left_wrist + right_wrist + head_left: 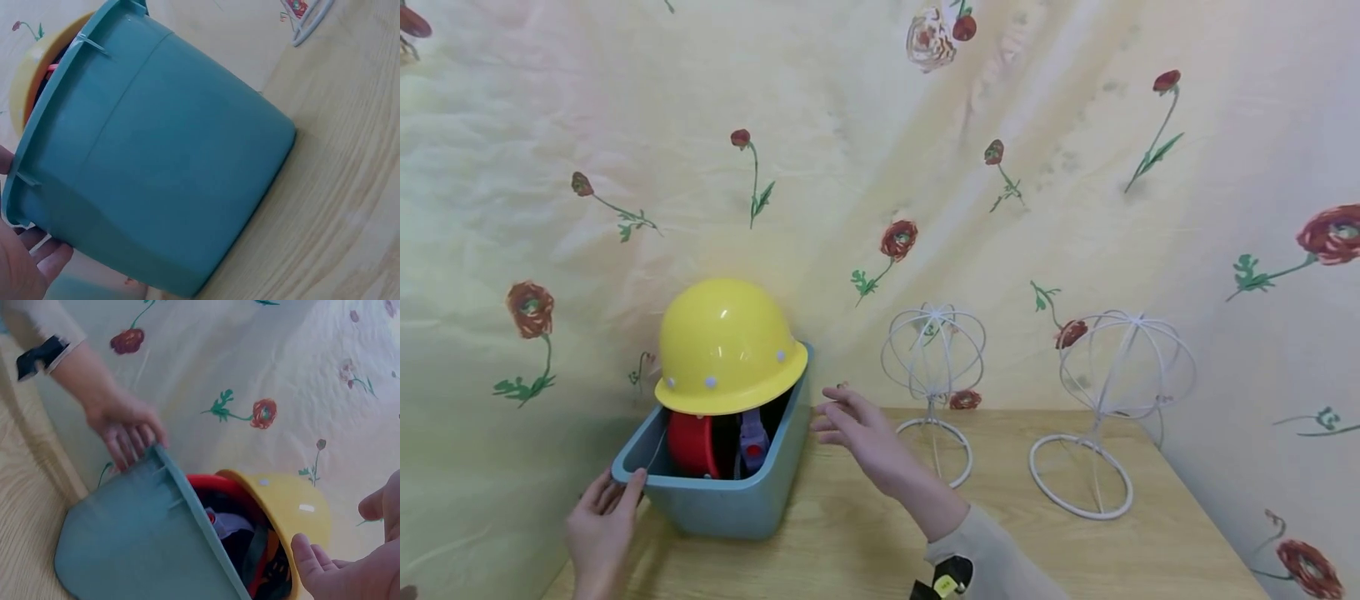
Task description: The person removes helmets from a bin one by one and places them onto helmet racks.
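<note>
A teal plastic bin (722, 500) stands on the wooden table (865, 542) against the flowered cloth. A yellow hard hat (726, 346) sits tilted on top of it, over a red hat (691, 443) and other items inside. My left hand (604, 515) holds the bin's near left corner, thumb on the rim and fingers under it (44, 250). The right wrist view shows the left hand (125, 428) at that rim of the bin (137, 544). My right hand (857, 429) hovers open beside the bin's right wall, fingers spread, touching nothing.
Two white wire hat stands (934, 367) (1112, 392) stand empty on the table to the right of the bin. Flowered cloth (880, 167) covers the wall behind and both sides. The table's right edge runs near the second stand.
</note>
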A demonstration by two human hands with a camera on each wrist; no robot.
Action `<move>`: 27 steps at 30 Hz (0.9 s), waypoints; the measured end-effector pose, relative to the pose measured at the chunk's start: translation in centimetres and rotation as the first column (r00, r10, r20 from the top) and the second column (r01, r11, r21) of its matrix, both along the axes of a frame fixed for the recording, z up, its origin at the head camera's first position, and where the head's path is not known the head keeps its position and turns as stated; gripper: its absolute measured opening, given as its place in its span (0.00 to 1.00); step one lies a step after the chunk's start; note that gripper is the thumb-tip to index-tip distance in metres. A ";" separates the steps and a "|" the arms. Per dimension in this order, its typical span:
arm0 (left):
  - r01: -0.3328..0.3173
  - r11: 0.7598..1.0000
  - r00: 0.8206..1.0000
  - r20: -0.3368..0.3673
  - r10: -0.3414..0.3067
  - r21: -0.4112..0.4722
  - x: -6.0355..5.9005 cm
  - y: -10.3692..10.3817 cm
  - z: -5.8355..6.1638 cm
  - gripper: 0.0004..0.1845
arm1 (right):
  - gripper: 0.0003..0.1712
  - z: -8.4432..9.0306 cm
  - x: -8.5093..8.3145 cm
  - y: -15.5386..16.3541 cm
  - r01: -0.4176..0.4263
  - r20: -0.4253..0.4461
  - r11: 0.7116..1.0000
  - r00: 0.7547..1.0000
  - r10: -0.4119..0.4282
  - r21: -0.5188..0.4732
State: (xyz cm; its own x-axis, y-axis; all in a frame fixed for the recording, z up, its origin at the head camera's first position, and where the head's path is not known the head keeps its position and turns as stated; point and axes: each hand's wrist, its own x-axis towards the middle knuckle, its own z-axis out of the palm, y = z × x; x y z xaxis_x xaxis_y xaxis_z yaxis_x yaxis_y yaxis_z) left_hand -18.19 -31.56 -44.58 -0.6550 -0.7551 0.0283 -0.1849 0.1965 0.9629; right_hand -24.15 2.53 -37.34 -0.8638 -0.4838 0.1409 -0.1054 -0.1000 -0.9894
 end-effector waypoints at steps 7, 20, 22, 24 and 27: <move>-0.008 1.000 1.000 -0.025 0.008 0.005 0.1 -0.2 -0.5 0.37 | 0.30 0.8 -0.8 -2.1 -0.036 0.115 0.991 0.992 0.051 -0.126; -0.014 1.000 1.000 0.010 0.014 0.008 0.3 -0.4 -0.8 0.37 | 0.32 0.8 -4.4 -5.2 -0.019 0.289 0.986 0.955 0.067 -0.167; -0.002 1.000 1.000 0.012 0.002 0.005 0.1 -0.4 -0.8 0.37 | 0.30 0.8 -5.0 -5.5 -0.002 0.310 0.984 0.949 0.058 -0.177; 0.011 1.000 1.000 0.013 -0.011 -0.009 -0.1 -0.4 -0.7 0.37 | 0.29 0.9 -5.6 -5.6 0.012 0.310 0.984 0.950 0.043 -0.175; 0.016 1.000 1.000 0.008 -0.016 -0.002 -0.2 -0.5 -0.7 0.37 | 0.27 1.0 -6.3 -5.9 0.022 0.320 0.982 0.947 0.041 -0.190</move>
State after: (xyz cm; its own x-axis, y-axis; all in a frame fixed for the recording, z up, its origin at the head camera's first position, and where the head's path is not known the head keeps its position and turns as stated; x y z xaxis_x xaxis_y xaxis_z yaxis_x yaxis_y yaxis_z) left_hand -18.36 -32.11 -45.29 -0.6676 -0.7442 0.0245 -0.1898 0.2018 0.9609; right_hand -30.49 -3.40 -36.38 -0.8737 -0.4836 -0.0537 0.2164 -0.2874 -0.9330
